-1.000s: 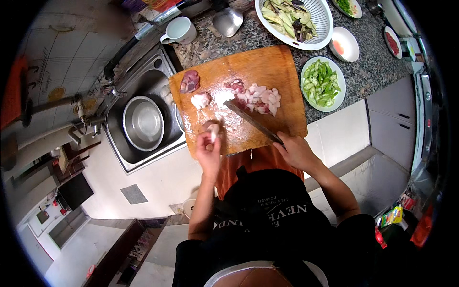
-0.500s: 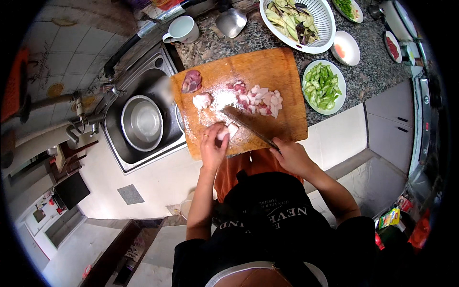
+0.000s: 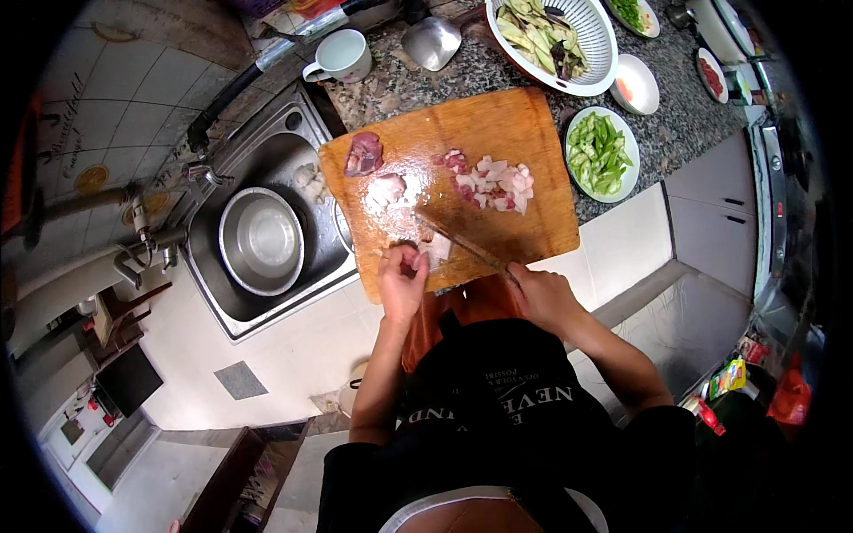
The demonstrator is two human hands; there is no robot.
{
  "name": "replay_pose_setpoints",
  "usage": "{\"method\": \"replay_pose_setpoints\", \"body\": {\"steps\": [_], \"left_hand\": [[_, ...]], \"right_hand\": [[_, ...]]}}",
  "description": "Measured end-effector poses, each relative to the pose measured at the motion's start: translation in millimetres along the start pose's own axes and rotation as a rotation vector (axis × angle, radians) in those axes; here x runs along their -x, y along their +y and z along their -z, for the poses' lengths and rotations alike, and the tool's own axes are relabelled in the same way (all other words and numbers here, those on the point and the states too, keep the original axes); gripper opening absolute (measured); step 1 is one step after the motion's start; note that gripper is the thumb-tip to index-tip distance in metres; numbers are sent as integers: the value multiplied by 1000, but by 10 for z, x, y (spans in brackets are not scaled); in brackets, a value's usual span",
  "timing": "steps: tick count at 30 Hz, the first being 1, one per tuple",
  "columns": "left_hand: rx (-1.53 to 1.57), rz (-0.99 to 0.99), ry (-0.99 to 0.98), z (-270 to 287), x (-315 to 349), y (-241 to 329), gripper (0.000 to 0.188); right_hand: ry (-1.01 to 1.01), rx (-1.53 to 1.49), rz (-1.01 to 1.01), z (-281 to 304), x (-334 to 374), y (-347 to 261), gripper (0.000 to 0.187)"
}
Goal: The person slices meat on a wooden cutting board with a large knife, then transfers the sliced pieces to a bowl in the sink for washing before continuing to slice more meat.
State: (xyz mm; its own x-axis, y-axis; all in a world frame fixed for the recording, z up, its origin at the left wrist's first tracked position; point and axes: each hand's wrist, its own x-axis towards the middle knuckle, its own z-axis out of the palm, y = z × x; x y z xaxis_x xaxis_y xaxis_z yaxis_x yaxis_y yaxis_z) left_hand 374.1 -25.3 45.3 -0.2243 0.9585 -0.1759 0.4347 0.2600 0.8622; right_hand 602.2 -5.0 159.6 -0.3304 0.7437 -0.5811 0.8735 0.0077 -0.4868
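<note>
A wooden cutting board [image 3: 524,124] lies before me with raw meat on it. My right hand [image 3: 546,295] is wrapped round the handle of a knife [image 3: 466,242], whose blade slants up and left across the board. Near the front edge, the curled fingers of my left hand [image 3: 402,277] are at the left side of a pale piece of meat [image 3: 438,248], just beside the blade; part of their contact is hidden. Small cut pieces of meat [image 3: 498,185] lie in a heap on the right. At the far left are a dark red chunk [image 3: 363,155] and a whitish chunk [image 3: 386,190].
Left of the board is a sink [image 3: 213,293] with a metal bowl [image 3: 261,242] in it. Behind stand a mug [image 3: 343,57], a metal turner [image 3: 432,43] and a white colander [image 3: 608,67] of sliced vegetables. A plate of cut green peppers [image 3: 601,153] and a white bowl [image 3: 647,89] are right.
The view has shifted slightly. My left hand has drawn back a little to the left, showing more of the pale piece. The knife stays close to the same place over the board.
</note>
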Motion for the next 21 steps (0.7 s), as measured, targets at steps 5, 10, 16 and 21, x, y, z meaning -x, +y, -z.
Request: {"method": "replay_pose_setpoints", "body": {"steps": [5,10,16,21], "left_hand": [[-225,-378,41,86,-59,144,15],[-107,-406,-59,92,-120,77,15],[-100,-461,-52,96,-138,-29,13],[-54,-463,-58,47,-184,-147,14]], "right_hand": [[82,-85,-3,-91,147,-213,16],[-46,-122,-233,-20,199,-452,16],[79,-32,-71,-351,231,-467,20],[212,-31,4,-806,92,-278,19]]}}
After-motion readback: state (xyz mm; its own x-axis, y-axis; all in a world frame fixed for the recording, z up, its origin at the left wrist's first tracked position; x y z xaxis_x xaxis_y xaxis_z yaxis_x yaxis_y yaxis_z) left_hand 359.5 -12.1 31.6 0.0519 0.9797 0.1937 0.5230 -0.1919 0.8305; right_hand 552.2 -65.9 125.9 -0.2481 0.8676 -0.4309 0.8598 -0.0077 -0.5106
